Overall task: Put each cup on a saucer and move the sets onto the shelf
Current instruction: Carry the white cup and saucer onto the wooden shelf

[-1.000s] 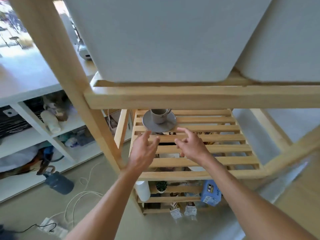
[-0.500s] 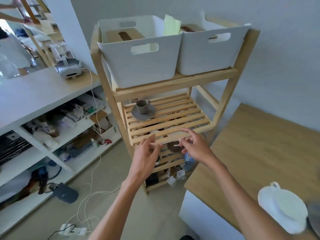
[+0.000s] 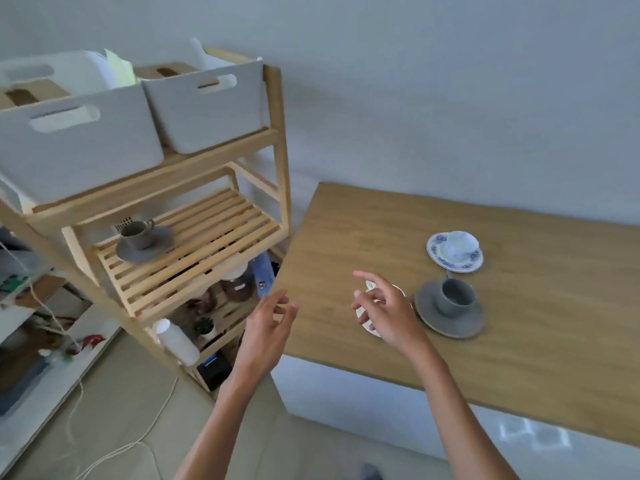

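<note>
A grey cup (image 3: 136, 233) stands on a grey saucer (image 3: 145, 249) at the left of the slatted wooden shelf (image 3: 207, 251). On the wooden table (image 3: 346, 230) a second grey cup (image 3: 455, 296) sits on its grey saucer (image 3: 450, 322). Behind it a white cup (image 3: 462, 244) rests on a blue-patterned saucer (image 3: 440, 254). My right hand (image 3: 384, 311) hovers open over a white set (image 3: 369, 325) that it mostly hides. My left hand (image 3: 268, 323) is open and empty at the table's left edge.
Two white bins (image 3: 204, 112) fill the shelf's top level. Jars, a small plant and boxes crowd the lower levels (image 3: 214, 306). A white open storage unit (image 3: 41, 323) with clutter stands at the left, and cables (image 3: 114, 448) lie on the floor.
My view has swung from the shelf to the table. Both empty hands have drawn back from the shelf and moved right, the right hand now over the table.
</note>
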